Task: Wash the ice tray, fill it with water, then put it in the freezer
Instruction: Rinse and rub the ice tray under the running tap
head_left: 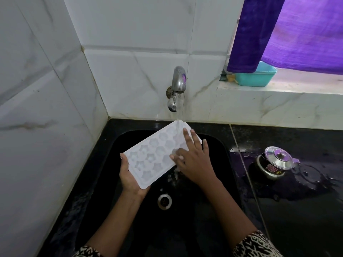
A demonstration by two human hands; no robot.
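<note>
Head view. You hold the white ice tray (152,154) tilted over the black sink (213,145), its far end under the stream from the tap (178,80) on the back wall. Your left hand (130,175) grips the tray's near short edge, fingers curled beneath and thumb on the rim. Your right hand (193,160) lies flat on the moulds, fingers spread and gripping nothing. Step in hand, judged: washing. The next move calls for levelling the tray so the star and flower moulds can fill. On the wet counter right of the sink stands a lidded steel pot (274,162); its red label is too blurred to read. No other writing shows
</note>
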